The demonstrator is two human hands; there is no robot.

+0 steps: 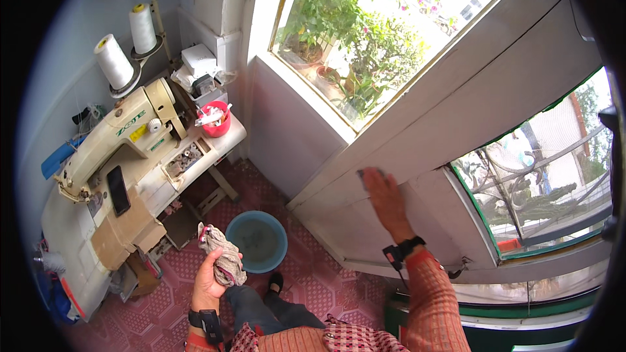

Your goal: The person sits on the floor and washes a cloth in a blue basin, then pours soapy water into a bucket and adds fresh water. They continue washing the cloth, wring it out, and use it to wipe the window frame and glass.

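Note:
In my left hand (210, 278), at the lower centre-left, is a crumpled grey-beige cloth (223, 257) with some red along its edge. My right hand (384, 196) is stretched out to the right against the white door panel (391, 161), blurred. A small dark thing shows at its fingertips; what it is, and whether the hand grips it, I cannot tell. Below and between my hands, a blue basin (256, 242) with cloudy water stands on the floor, just beyond the cloth.
On the left stands a sewing machine (132, 122) on its table, with a phone (118, 190), a red cup (216, 119) of small items, a bobbin tray (185, 159) and white thread cones (113, 62). Glass panes are ahead and right; the patterned floor (337, 293) lies below.

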